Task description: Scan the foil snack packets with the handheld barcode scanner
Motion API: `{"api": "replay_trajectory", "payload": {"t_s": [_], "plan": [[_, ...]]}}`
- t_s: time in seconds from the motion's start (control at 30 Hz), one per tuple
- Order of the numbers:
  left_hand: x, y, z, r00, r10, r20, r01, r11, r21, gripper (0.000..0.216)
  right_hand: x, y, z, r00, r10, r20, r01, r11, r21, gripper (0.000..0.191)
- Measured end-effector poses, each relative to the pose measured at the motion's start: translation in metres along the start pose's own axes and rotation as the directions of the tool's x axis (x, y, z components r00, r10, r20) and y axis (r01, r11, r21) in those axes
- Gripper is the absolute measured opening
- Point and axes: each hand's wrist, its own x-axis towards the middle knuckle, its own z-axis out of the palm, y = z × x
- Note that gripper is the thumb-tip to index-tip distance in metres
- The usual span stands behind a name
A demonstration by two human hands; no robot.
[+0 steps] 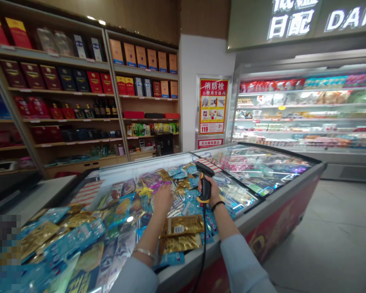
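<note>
Barcode scanner [205,190] wrapped in right grip [214,190], cord [204,228] cut off below; left grip [164,199] at purple packet [155,185] (fingertips blurred, cannot tell opening or hold).

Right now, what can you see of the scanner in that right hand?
The scanner is black with yellow edging, apparently hard plastic. Its broad head sits atop a grip held roughly upright in the right hand, above packets in the chest freezer. A dark cable hangs from its lower end.
</note>
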Motion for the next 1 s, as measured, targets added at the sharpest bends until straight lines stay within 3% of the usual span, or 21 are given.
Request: {"api": "replay_trajectory", "payload": {"t_s": [0.23, 0.43, 0.6, 0.7, 0.8, 0.9, 1.0], "plan": [[-0.005, 0.003, 0.013, 0.973, 0.204, 0.108, -0.207, 0.978, 0.020, 0.039, -0.002, 0.001, -0.002, 0.998, -0.010, -0.057, 0.010, 1.000, 0.009, 0.030], [-0.010, 0.011, 0.013, 0.950, 0.276, 0.143, -0.286, 0.957, 0.047, 0.041, -0.006, 0.001, 0.002, 1.000, 0.003, -0.031, -0.003, 1.000, -0.003, 0.031], [-0.010, 0.015, 0.033, 0.937, 0.324, 0.128, -0.334, 0.940, 0.068, 0.053, -0.006, 0.000, 0.004, 0.999, 0.025, -0.021, -0.024, 1.000, 0.010, 0.030], [-0.009, 0.014, 0.038, 0.951, 0.296, 0.093, -0.302, 0.951, 0.068, 0.056, -0.006, 0.000, 0.004, 0.999, 0.033, -0.015, -0.033, 0.999, 0.008, 0.031], [-0.008, 0.011, 0.028, 0.974, 0.226, -0.007, -0.225, 0.972, 0.063, 0.053, -0.005, 0.000, 0.003, 1.000, 0.027, 0.000, -0.027, 1.000, 0.014, 0.031], [-0.006, 0.006, 0.010, 0.988, 0.095, -0.124, -0.090, 0.995, 0.045, 0.040, -0.005, 0.000, 0.002, 0.999, 0.035, -0.001, -0.035, 0.999, 0.009, 0.031], [-0.004, -0.002, 0.001, 0.982, -0.083, -0.171, 0.089, 0.996, 0.030, 0.040, -0.007, -0.001, 0.002, 0.998, 0.063, -0.010, -0.063, 0.997, -0.037, 0.032]]}}
